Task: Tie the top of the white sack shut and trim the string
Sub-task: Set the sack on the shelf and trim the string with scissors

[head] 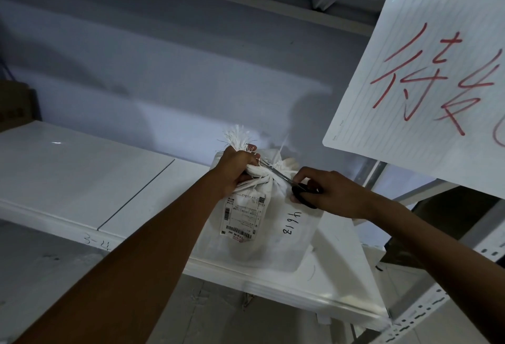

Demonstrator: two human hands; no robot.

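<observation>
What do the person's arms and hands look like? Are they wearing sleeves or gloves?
Both arms are bare all the way up to the bottom edge of the picture, with no sleeves showing. The left hand and the right hand wear no gloves. I can't see any watch, ring or bracelet on either one.

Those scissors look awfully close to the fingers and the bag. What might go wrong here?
The scissors in the right hand point their blades toward the left hand, which grips the gathered neck of the white sack; a slip might nick a finger. The blades lie against the bunched neck, so they may cut the sack or the knot instead of the loose string.
</observation>
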